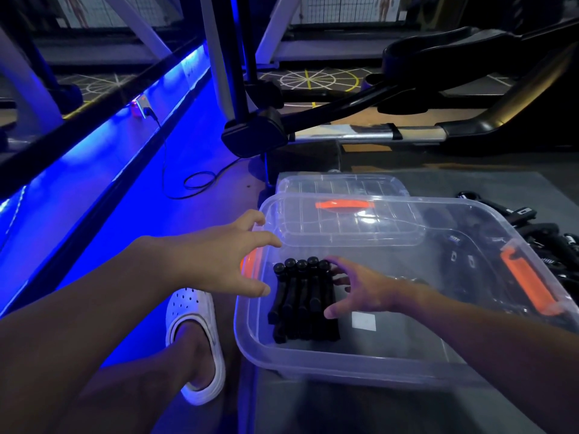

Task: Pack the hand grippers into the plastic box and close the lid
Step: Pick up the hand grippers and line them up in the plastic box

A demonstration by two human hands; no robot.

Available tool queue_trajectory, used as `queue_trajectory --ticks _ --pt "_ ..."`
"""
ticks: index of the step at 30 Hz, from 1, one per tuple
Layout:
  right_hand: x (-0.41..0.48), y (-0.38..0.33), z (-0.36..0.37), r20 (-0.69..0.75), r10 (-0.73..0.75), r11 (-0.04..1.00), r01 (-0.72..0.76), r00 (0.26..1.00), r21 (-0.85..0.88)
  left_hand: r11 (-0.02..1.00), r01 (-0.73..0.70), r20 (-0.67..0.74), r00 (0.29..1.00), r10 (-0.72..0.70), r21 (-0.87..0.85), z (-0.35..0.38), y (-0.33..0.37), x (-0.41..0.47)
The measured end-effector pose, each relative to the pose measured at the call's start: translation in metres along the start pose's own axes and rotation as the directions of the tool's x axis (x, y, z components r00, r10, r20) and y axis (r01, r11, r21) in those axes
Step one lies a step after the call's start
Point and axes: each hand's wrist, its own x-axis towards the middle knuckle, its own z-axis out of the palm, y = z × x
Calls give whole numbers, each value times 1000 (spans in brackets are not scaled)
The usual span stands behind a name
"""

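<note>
Fingers spread and holding nothing, the right hand hovers just beside a row of five black hand grippers lying inside the one clear plastic box. The left hand, fingers also apart, hangs over the box's left rim. One lid lies behind. The loose grippers piled to the right are too tangled to count.
</note>
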Motion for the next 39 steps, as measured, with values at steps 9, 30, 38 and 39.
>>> queue_trajectory --ticks 9,30,38,39 --pt "-16 -10 -29 -56 24 1000 -23 998 19 983 -21 -124 991 45 181 -17 23 12" --pt "-212 93 -158 -895 166 981 -159 413 108 836 -523 -250 797 549 167 22 246 82" --pt "-246 176 -108 -744 409 894 -398 529 208 773 -579 -206 749 630 260 59 295 97" --pt "-246 182 -103 -728 409 891 -413 550 189 772 -573 -206 749 629 275 62 297 98"
